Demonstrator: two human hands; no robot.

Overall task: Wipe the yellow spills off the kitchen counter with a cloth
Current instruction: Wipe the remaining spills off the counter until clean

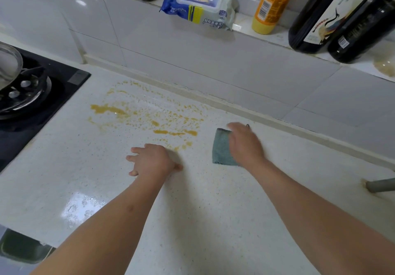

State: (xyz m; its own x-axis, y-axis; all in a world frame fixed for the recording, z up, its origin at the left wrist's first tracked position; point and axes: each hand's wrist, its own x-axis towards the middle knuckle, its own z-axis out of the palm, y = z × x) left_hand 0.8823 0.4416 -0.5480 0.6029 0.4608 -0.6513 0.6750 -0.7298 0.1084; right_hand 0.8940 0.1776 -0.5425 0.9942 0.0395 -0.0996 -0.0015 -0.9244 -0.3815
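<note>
left grip fingers spread, right grip palm down, blurred

Glossy speckled stone counter, fuzzy teal cloth, shiny wall tiles.

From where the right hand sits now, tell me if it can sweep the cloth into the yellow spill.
Probably yes. The right hand lies on the teal cloth, and bare counter separates it from the yellow spill. The left hand borders the nearest drops.

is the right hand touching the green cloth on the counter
Touching. The head view shows the right hand lying on top of the green cloth and covering its right part, with the cloth flat on the counter beside the yellow spills.
</note>
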